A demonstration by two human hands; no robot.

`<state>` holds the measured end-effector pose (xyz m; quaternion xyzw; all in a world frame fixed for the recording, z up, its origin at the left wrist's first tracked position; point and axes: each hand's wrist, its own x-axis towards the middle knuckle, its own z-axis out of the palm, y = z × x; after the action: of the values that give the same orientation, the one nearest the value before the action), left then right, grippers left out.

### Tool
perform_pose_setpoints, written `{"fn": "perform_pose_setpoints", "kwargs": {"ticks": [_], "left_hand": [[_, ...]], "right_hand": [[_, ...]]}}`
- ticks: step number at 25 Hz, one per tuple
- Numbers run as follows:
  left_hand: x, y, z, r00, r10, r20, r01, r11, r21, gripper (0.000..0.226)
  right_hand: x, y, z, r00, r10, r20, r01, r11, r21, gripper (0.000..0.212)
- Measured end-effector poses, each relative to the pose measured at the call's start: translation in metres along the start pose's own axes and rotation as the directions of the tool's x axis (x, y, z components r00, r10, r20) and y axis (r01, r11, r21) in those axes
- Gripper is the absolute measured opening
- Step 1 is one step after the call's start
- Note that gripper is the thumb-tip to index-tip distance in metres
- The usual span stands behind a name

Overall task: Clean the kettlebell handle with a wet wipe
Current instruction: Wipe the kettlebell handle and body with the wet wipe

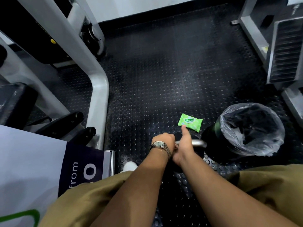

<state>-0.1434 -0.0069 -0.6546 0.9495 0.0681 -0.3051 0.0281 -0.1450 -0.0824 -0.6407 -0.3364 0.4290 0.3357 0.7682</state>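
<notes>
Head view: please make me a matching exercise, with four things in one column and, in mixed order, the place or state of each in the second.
Things:
1. wet wipe pack
2. kettlebell handle
3. wristwatch
4. bin

Descriptions:
A. on the left wrist
B. lined with a clear plastic bag
C. green, lying on the floor
D. silver, showing beside the right hand

Pairs: 1-C, 2-D, 3-A, 4-B

floor (164,71): black studded rubber | wall (131,5): white | machine frames (98,89): grey
</notes>
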Motion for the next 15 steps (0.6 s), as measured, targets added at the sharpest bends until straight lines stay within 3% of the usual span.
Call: {"fn": "perform_pose_setpoints", "kwargs": {"ticks": [5,6,9,11,13,15], "left_hand": [[0.001,-0.002,0.002,1.000,0.003,-0.002,-0.003,0.999,-0.032,0.035],[0.001,-0.001,0.002,1.000,0.003,-0.003,-0.003,1.000,-0.029,0.035],[0.001,0.000,0.000,1.000,0.005,-0.012,-0.005,1.000,-0.001,0.029],[0.000,0.001,-0.001,1.000,-0.001,-0.008,0.001,1.000,0.008,0.029],[0.000,0.000,-0.001,1.000,0.001,0.000,-0.001,1.000,-0.012,0.029],[0.001,-0.001,0.001,1.000,0.002,0.020,-0.001,0.999,-0.033,0.033]], "right_hand": [[0.024,-0.022,-0.010,0.942,-0.109,-0.317,0.152,0.982,0.116,0.070],[0.025,-0.020,-0.012,0.943,-0.109,-0.314,0.147,0.984,0.100,0.071],[0.010,0.000,-0.009,0.998,-0.019,-0.068,0.016,0.999,-0.036,0.069],[0.005,0.004,-0.008,1.000,0.011,-0.008,-0.012,0.999,-0.036,0.069],[0.014,-0.004,-0.013,0.993,-0.069,-0.092,0.073,0.997,0.034,0.067],[0.024,-0.018,-0.016,0.949,-0.147,-0.279,0.180,0.979,0.095,0.067]]}}
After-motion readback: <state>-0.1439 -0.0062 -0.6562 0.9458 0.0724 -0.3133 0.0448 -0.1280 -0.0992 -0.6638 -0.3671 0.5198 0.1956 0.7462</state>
